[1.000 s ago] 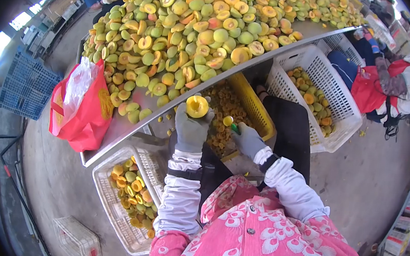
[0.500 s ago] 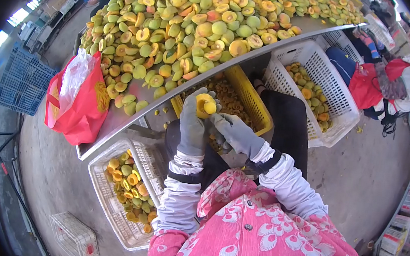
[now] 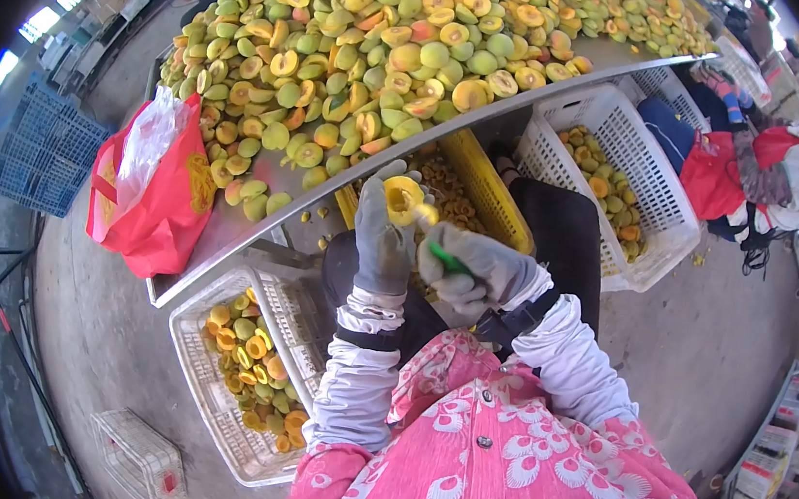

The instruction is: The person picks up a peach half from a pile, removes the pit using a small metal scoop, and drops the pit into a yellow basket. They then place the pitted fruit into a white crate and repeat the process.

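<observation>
My left hand [image 3: 385,248], in a grey glove, holds a halved yellow fruit [image 3: 402,199] with its hollow cut face toward the camera. Close by on the right, my gloved right hand [image 3: 480,273] is closed round a small tool with a green handle [image 3: 450,259]; the tool's tip is near the fruit's edge, beside a small yellowish piece. Behind both hands is a yellow crate [image 3: 484,190] of brownish pits or scraps. Halved fruits [image 3: 342,58] lie heaped on the metal table [image 3: 224,255] beyond.
A white crate of fruit halves [image 3: 273,475] stands lower left, another [image 3: 658,247] at the right. A red bag [image 3: 163,225] hangs by the table's left end. Blue crates [image 3: 44,154] stand far left. Other people [image 3: 743,174] are at the right and top left.
My right hand has turned and drawn slightly away from the fruit, so the green handle now shows. The fruit's hollow is more visible in my left hand.
</observation>
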The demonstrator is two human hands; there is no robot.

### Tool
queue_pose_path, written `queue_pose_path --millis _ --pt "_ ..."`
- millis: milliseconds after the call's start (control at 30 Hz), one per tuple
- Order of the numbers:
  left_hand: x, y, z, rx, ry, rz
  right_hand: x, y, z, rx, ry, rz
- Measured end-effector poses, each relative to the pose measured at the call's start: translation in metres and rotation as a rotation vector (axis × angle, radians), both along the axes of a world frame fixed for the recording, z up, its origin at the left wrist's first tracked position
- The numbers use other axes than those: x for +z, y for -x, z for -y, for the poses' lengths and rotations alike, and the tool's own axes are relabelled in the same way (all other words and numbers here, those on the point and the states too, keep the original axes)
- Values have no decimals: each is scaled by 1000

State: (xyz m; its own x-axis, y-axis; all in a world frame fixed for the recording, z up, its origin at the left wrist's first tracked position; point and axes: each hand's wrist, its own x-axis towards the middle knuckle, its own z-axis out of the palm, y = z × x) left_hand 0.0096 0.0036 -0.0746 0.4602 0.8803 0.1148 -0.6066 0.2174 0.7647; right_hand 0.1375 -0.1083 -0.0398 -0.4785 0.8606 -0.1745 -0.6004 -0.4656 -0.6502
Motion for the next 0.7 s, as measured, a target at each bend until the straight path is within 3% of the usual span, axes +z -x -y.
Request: queue_pose_path --millis 67,133,167,200,267,300,333,400,433,533,567,633,700 --pt "-2 3 -1 34 -28 -49 -16 -3 -4 -75 14 -45" --pt "-4 5 -4 59 -62 -92 -30 0 -14 -441 224 1066" --pt "-4 8 -7 193 -406 -334 -36 0 -17 -487 266 866" --pt "-5 10 -7 332 -745 -573 -25 2 -18 -488 266 867" --pt "6 7 2 313 -664 -553 7 16 -17 -328 251 808" --pt "11 5 5 294 -596 -530 3 24 -17 -376 110 988" --pt "11 3 5 292 -604 -525 -4 29 -19 -385 106 989" --pt "6 0 7 371 -604 -552 -21 35 -24 -571 -318 1820" --pt "3 -2 6 255 -257 -289 -27 33 -26 -561 -263 1830" --pt "2 -7 10 256 -83 -254 -37 30 -27 -506 -325 1864" --pt "1 -9 11 252 -86 -253 -40 28 -28 -511 -323 1865" --pt "0 -11 13 474 -172 -447 -45 23 -31 -451 -219 1985" --pt "5 -8 9 548 -194 -465 -60 3 -31 -452 -129 1933"
